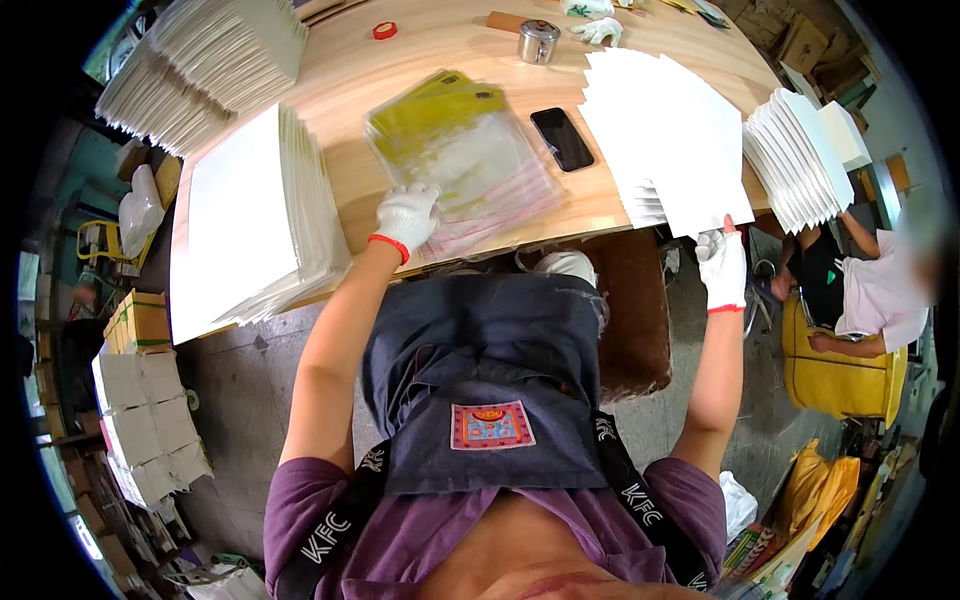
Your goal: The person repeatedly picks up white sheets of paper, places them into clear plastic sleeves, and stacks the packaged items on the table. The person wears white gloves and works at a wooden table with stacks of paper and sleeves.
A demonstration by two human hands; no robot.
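My left hand (408, 217), in a white knit glove with a red cuff, rests with curled fingers at the near left edge of a pile of clear plastic bags (480, 150) printed yellow-green. Whatever its fingers grip is hidden. On the right, my gloved right hand (722, 265) pinches the near edge of a white sheet (700, 180); one bare fingertip shows on top. That sheet lies over a fanned stack of white sheets (625, 130), slightly past the table edge. A black phone (562, 140) lies between the bags and the fanned stack.
White stacks (250, 210) stand at the left, with taller ones (215, 65) behind. Another white stack (795, 160) is at the right edge. Farther back lie a metal cup (538, 42), a red tape roll (385, 31) and a loose glove (598, 31). A person (885, 285) sits at right.
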